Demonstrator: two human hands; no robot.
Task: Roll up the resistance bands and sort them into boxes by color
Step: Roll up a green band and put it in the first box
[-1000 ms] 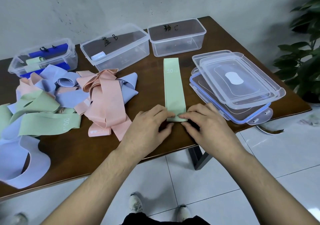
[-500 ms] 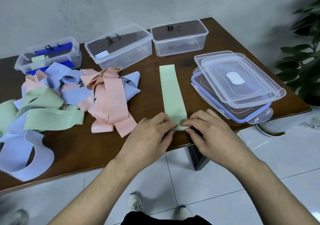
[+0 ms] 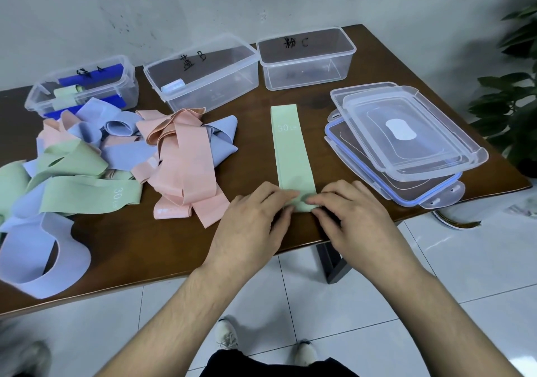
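Observation:
A green resistance band lies flat and straight on the brown table, its near end curled into a small roll at the front edge. My left hand and my right hand pinch that rolled end from either side. A loose heap of pink bands, blue bands and green bands covers the table's left half. Three clear boxes stand at the back: box A with rolled green bands, box B with one blue roll, and box C.
Clear lids are stacked on the table's right side, beside the flat band. A potted plant stands past the right edge. The table's front edge runs just under my hands, with white floor tiles and my shoes below.
Both hands have rolled the band's near end forward a little; the flat part is shorter and the roll is slightly thicker. The camera view has shifted a bit.

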